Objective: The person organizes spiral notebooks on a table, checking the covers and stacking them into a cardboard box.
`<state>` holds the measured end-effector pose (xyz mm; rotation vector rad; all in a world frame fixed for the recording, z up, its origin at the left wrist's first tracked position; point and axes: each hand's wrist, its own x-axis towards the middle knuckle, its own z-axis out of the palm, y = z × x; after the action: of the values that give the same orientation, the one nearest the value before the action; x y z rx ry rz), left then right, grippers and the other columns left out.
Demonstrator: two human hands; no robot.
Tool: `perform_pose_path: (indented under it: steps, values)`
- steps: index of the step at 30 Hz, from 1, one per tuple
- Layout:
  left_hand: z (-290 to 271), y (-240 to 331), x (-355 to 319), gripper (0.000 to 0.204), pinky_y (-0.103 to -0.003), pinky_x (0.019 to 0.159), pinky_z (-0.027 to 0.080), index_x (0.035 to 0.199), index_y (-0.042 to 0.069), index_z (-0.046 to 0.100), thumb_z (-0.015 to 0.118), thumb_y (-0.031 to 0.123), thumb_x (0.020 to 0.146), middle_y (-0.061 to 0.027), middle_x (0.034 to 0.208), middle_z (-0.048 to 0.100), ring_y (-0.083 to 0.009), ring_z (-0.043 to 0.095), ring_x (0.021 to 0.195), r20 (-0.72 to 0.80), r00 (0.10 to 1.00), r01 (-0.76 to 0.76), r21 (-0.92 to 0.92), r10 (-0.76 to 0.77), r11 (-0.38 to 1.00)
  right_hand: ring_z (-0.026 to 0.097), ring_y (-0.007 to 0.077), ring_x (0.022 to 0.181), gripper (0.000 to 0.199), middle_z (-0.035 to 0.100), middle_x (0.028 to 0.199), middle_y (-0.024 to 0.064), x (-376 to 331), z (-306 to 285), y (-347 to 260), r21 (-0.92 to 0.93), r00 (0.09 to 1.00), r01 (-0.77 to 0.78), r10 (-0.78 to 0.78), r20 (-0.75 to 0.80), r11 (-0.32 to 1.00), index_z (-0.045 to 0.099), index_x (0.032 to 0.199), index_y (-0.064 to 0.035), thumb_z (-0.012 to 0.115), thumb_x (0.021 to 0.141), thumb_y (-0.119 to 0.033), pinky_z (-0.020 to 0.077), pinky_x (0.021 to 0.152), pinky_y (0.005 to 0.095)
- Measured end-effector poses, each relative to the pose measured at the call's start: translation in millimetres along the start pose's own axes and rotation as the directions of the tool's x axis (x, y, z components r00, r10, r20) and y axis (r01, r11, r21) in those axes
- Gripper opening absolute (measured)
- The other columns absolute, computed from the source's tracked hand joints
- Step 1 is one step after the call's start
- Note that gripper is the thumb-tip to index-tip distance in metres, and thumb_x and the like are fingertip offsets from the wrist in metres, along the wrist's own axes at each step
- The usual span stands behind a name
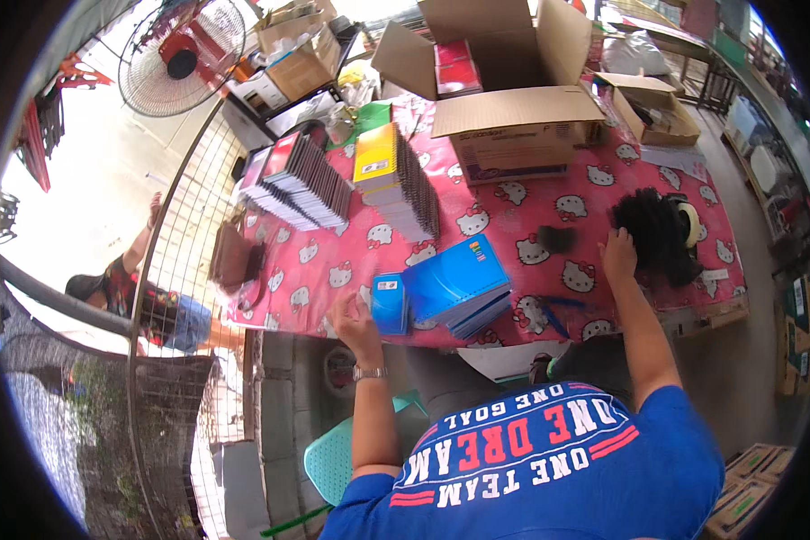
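My left hand [355, 321] is raised at the front edge of the table, fingers loosely apart and nothing visible in them. Just right of it lies a small blue notebook [389, 304], beside a fanned stack of larger blue notebooks [459, 281]. My right hand [618, 256] reaches to the left edge of a heap of black, stringy coils [654, 229]; its fingers look stretched out, and their tips are partly lost against the black. A roll of pale tape [690, 225] rests against the heap's right side.
Spiral notebooks stand in a yellow-covered stack [396, 180] and a red-covered stack [297, 180] farther back. An open cardboard box [513, 148] holds red notebooks. Blue pens [556, 315] and a small dark clump [556, 238] lie mid-table. Beyond the wire fence at left is another person [157, 301].
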<state>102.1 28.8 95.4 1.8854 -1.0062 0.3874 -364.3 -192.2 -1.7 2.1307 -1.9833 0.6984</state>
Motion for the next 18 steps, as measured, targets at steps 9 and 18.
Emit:
perform_pose_path:
  steps: [9,18]
  values:
    - [-37.5,185.9,3.7,0.018,-0.038,0.081,0.051,0.101,0.008,0.065,0.068,0.012,0.083,-0.0071,0.098,0.067,-0.0246,0.063,0.091,0.421,0.499,-0.742,-0.245,0.757,0.625,0.061,0.0273,0.095,0.015,0.060,0.098,0.0103,15.4,4.8,22.2,-0.268,0.996,0.046,-0.066,-0.067,0.962,0.062,0.097,-0.0049,0.056,0.089,-0.016,0.0534,0.078,0.0396]
    - [-53.3,206.2,54.6,0.014,-0.041,0.074,0.052,0.100,0.006,0.061,0.059,0.006,0.086,-0.0120,0.092,0.065,-0.0321,0.064,0.085,0.544,0.531,-0.530,-0.384,0.649,0.756,0.063,0.0297,0.089,0.025,0.061,0.096,0.0146,38.5,0.5,36.3,-0.259,0.986,0.168,-0.160,0.053,0.951,0.063,0.104,-0.0024,0.063,0.081,-0.011,0.0539,0.079,0.0407]
